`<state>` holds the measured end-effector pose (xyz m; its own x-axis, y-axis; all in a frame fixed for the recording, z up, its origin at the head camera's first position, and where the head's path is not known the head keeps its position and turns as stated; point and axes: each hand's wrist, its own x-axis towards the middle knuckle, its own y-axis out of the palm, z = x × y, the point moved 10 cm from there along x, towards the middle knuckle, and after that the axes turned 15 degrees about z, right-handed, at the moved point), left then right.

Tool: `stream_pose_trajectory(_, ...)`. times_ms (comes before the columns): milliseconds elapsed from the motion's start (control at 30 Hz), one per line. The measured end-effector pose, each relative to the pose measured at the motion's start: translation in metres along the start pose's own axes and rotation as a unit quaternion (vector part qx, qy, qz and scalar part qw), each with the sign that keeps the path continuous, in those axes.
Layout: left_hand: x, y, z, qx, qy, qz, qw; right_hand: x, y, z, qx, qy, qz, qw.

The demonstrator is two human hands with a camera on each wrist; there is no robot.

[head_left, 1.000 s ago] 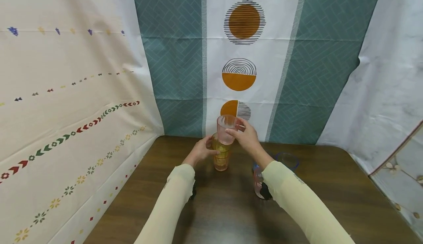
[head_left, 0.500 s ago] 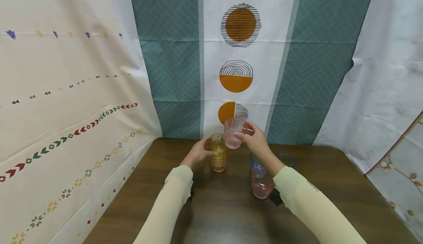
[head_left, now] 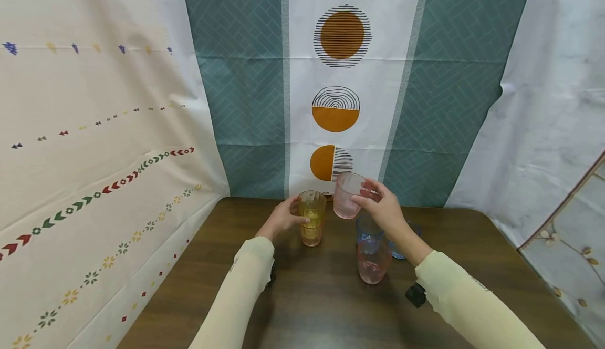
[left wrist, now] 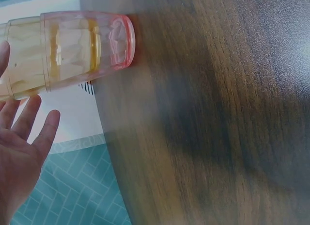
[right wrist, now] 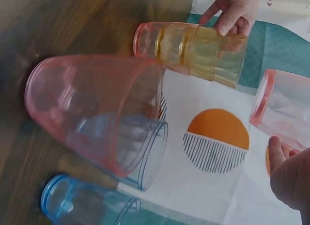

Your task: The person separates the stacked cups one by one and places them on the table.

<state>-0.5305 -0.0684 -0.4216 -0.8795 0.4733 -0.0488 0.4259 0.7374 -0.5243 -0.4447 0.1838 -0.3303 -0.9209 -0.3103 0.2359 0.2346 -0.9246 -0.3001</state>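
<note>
On the left, my left hand holds a stack of tumblers, thumb in front and fingers behind. This stack has yellow plastic nested in a pink tumbler, and it stands upright on the table. The left wrist view shows the pink outer wall of the stack around yellow inside. My right hand pinches a clear pink tumbler by its side, raised above the table and slightly tilted. It is apart from the stack, to its right. Nearer to me stands another pink tumbler, below the right hand.
A blue tumbler stands right behind the standing pink one, overlapping it in view. Another blue tumbler is to its right, partly hidden by my right forearm. The dark wooden table ends at a patterned cloth backdrop.
My right hand has moved right and a little down with the pink tumbler, from over the stack to beside it. The left hand stays on the stack.
</note>
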Motion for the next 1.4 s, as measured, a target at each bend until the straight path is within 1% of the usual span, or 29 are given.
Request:
stream_pose_trajectory(200, 0.000, 0.000, -0.001, -0.007, 0.000, -0.002, 1.0000, -0.020, -0.019, -0.002, -0.004, 0.000, -0.003, 1.0000)
stream_pose_trajectory(433, 0.002, 0.000, -0.001, -0.012, 0.000, -0.001, 0.9999, -0.045, -0.039, -0.004, 0.005, -0.014, -0.018, 0.9997)
stream_pose_trajectory(600, 0.000, -0.001, -0.002, -0.011, -0.002, -0.002, 0.9999, -0.064, -0.051, -0.008, -0.018, -0.015, -0.022, 0.9995)
stream_pose_trajectory(833, -0.002, -0.004, 0.000, -0.009, -0.007, -0.006, 0.9999, -0.086, -0.063, -0.015, -0.032, -0.024, -0.026, 0.9989)
stream_pose_trajectory(1067, 0.000, 0.001, -0.001, -0.001, -0.007, 0.000, 1.0000, -0.110, -0.074, -0.035, -0.073, 0.002, -0.027, 0.9970)
stream_pose_trajectory(1233, -0.001, 0.000, 0.001, -0.003, -0.011, -0.003, 0.9999, -0.118, -0.081, -0.044, -0.093, 0.005, -0.031, 0.9951)
stream_pose_trajectory(1400, 0.000, 0.000, 0.001, -0.004, -0.010, -0.002, 0.9999, -0.126, -0.088, -0.052, -0.113, 0.008, -0.044, 0.9926)
